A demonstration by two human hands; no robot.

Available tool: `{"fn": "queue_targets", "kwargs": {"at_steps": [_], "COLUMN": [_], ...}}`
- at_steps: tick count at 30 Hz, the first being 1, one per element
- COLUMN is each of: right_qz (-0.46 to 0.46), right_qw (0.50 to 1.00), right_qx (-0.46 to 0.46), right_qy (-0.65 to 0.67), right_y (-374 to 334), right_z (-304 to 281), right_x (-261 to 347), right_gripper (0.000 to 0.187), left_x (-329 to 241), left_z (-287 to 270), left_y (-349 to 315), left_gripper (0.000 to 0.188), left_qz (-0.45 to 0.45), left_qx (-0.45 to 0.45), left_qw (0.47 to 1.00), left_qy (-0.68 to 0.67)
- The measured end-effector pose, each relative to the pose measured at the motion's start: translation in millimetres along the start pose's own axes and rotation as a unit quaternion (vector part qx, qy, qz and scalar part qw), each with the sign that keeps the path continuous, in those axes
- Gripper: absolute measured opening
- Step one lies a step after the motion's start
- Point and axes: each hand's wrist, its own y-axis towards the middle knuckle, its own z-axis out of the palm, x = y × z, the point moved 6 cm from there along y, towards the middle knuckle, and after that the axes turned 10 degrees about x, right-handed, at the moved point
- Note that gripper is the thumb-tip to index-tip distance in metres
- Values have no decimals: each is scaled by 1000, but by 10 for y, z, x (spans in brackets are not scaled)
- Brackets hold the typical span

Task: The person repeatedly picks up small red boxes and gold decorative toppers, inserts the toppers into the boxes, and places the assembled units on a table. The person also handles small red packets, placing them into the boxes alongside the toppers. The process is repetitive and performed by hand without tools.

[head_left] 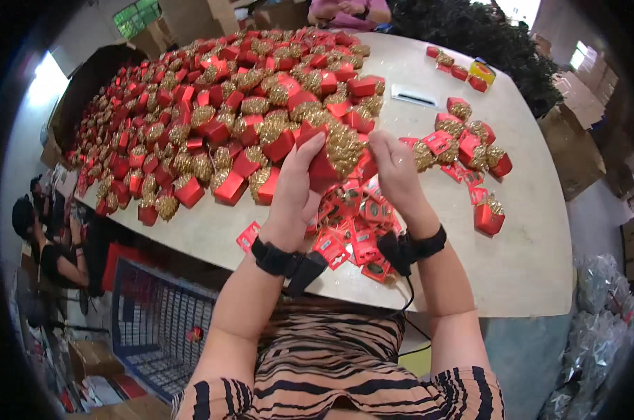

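My left hand [297, 178] is wrapped round a red box-shaped ornament [343, 150] with a gold glitter top. The ornament lies tilted, its gold end toward my right hand [399, 170]. The right hand's thumb and fingers are pinched together close beside the gold end; whatever they hold, if anything, is too small to make out. Below both hands spreads a pile of small red cards [360, 236]. A big heap of similar red and gold ornaments [229, 185] covers the left and far part of the pale table [517, 262].
On the right lie several ornaments with red cards [464, 143] and a lone ornament [489, 215]. Farther back are a white flat object [414, 96] and a yellow item [481, 71]. A blue crate [163, 322] stands low left. Other people are beyond the table and at left.
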Motion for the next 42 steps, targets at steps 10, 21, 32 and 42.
{"fn": "queue_targets", "kwargs": {"at_steps": [10,21,32,42], "right_qz": [-15,14,9,55], "right_qw": [1000,987,994,986], "right_qx": [-4,-3,46,94], "right_qy": [13,158,96,125], "right_y": [-53,-26,-54,-95], "right_z": [106,117,215,291], "right_x": [-19,-234,-51,18], "right_gripper": [38,37,31,36], "left_x": [-149,-342,-479,-442], "left_z": [-30,215,187,71], "left_y": [-89,-186,-239,-285], "left_gripper": [28,32,31,30], "left_qz": [51,106,94,89], "left_qx": [41,55,3,9], "left_qw": [991,965,929,947], "left_qy": [116,236,357,308]}}
